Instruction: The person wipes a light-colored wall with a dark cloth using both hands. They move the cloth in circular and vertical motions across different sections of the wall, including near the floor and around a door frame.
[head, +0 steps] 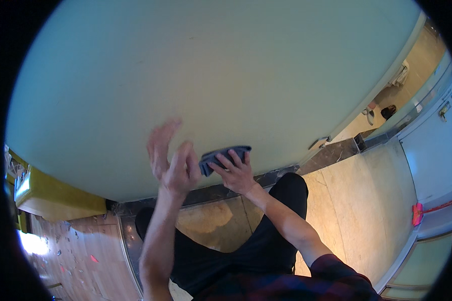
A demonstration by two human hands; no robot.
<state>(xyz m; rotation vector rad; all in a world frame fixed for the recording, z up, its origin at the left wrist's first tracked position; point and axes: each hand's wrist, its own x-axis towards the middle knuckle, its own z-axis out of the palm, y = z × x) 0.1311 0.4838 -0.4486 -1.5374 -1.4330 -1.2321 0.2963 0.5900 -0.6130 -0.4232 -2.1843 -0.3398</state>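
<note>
My right hand [238, 174] is spread over a folded dark grey cloth [221, 155] at the foot of a large, smooth, pale green wall panel [226, 82]. The cloth appears to lie against the panel, with the fingertips on its near face. Left of the cloth, my left hand [175, 160] is raised in front of the panel, blurred by motion. Its fingers are apart and partly curled, and nothing shows between them. A few faint dark marks dot the panel's upper part.
A dark marble strip [214, 193] edges the panel above a beige tiled floor [346, 203]. At right are a metal fitting [319, 142], an opening, a white door [437, 146] and a red-handled broom-like tool [418, 213]. A yellow-green cabinet [64, 193] and littered wood flooring [86, 252] lie left.
</note>
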